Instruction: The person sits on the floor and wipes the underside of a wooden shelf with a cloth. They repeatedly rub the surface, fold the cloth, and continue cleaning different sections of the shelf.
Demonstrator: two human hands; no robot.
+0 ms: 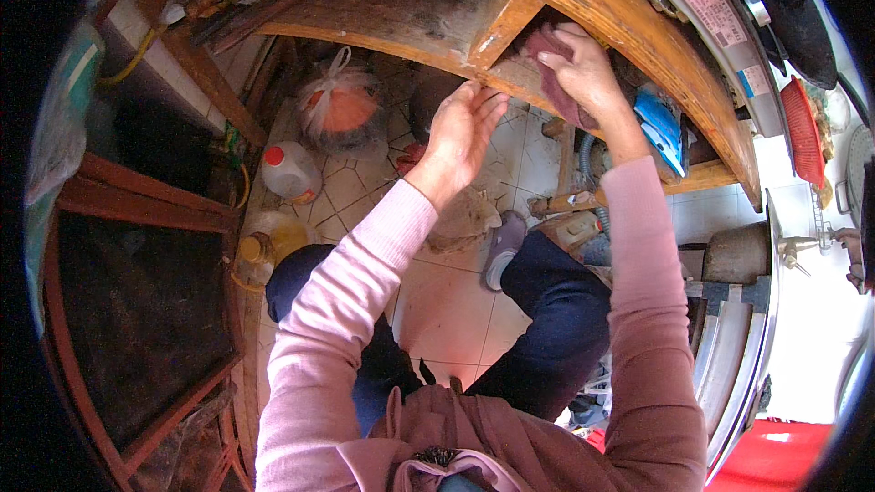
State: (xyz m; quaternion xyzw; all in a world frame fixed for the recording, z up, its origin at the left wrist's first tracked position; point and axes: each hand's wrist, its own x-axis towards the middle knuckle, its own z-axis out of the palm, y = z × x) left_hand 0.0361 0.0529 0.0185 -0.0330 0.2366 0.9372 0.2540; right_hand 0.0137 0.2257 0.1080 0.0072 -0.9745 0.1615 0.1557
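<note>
Ahead of me is a worn wooden shelf [410, 58] beneath a thick yellow-brown wooden board [649, 41]. My right hand [581, 72] grips a folded maroon cloth [562, 92] at the shelf's right-hand compartment, beside a short wooden divider [506, 27]. Part of the cloth hangs over the shelf's front edge. My left hand [465, 126] is empty, its fingertips at that front edge to the left of the cloth, fingers extended and partly bent. The far side of the cloth is hidden in the compartment's shadow.
Below the shelf, a tied plastic bag with something orange [342, 106] and a white jug with a red cap [290, 171] stand on the tiled floor. A blue package [660, 126] lies right of my right hand. A dark-panelled, red-brown frame [143, 219] stands at left; a red basket [801, 130] is at right.
</note>
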